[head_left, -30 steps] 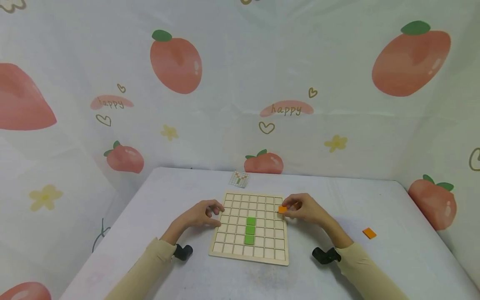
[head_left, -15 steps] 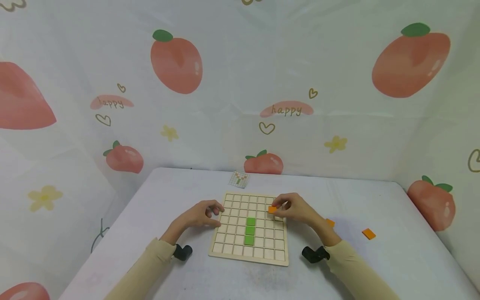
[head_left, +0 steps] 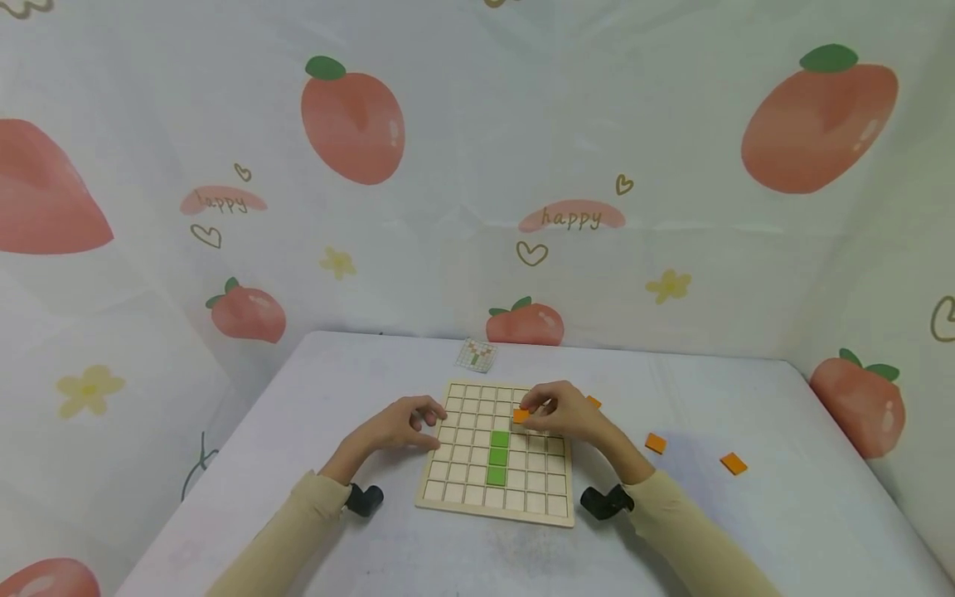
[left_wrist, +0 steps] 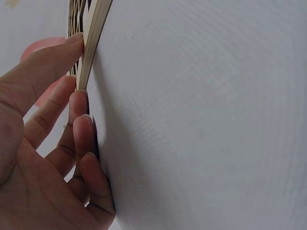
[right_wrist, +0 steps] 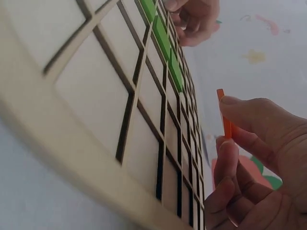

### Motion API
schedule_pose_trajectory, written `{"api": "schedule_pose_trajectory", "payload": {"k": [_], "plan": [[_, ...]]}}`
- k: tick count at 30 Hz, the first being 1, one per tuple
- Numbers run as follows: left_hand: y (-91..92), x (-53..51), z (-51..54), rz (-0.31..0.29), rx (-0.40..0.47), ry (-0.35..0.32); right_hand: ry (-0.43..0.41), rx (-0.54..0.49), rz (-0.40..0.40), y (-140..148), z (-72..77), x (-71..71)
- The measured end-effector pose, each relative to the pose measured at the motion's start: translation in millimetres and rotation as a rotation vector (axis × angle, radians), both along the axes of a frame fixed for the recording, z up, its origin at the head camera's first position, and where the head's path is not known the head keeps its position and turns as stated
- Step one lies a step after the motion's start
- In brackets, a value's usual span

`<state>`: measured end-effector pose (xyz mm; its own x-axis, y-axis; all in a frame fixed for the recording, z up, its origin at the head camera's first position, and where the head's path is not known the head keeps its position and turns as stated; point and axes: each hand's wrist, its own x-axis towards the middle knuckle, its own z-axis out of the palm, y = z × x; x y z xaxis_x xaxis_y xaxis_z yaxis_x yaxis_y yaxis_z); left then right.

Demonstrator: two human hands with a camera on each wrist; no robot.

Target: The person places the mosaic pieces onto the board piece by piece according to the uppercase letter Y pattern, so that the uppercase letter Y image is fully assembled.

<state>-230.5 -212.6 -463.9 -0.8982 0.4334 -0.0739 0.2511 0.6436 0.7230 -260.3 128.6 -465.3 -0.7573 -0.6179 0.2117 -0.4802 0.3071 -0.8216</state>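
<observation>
A wooden grid board (head_left: 496, 516) lies on the table, with several green square tiles (head_left: 497, 457) in a column of its cells. My left hand (head_left: 399, 424) is at the board's left edge, its thumb and fingertips touching the rim; the left wrist view shows the thumb (left_wrist: 43, 67) against the wooden side. Over the upper middle of the board, my right hand (head_left: 563, 410) pinches an orange square tile (head_left: 521, 416) between thumb and fingers. In the right wrist view that orange tile (right_wrist: 225, 114) is seen edge-on, apart from the grid.
Loose orange tiles lie to the right: one (head_left: 593, 402) partly behind the right hand, another (head_left: 656, 444) beside the forearm, a third (head_left: 734, 463) farther out. A small patterned grid card (head_left: 477, 356) lies behind the board. A printed cloth (head_left: 448, 249) hangs behind the table.
My right hand has moved left over the board with the orange tile, uncovering other orange tiles behind its arm. The left hand and the board have stayed put.
</observation>
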Motion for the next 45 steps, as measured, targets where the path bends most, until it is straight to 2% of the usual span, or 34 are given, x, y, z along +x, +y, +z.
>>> {"api": "schedule_pose_trajectory", "payload": {"k": [5,13,23,35,41,45], "plan": [[-0.6,-1.3,-0.9,0.004,-0.001,-0.002,0.011,-0.007,0.026,-15.8,1.2,-2.6],[-0.1,-1.2,-1.7,0.01,0.01,-0.027,-0.005,-0.014,0.021,-42.0,1.5,-7.9],[0.2,-2.4,-2.4,0.006,-0.004,-0.026,-0.079,-0.005,-0.085,-66.7,-1.6,-17.0],[-0.2,-1.3,-1.2,0.006,-0.002,-0.026,-0.064,0.018,-0.144,-81.7,2.5,-18.6],[0.0,-1.8,-1.3,0.013,-0.007,-0.028,-0.027,0.032,-0.152,-87.7,0.1,-19.5],[0.3,-1.6,-0.5,0.018,-0.01,-0.031,-0.034,0.061,-0.174,-91.0,-0.3,-20.5]]}}
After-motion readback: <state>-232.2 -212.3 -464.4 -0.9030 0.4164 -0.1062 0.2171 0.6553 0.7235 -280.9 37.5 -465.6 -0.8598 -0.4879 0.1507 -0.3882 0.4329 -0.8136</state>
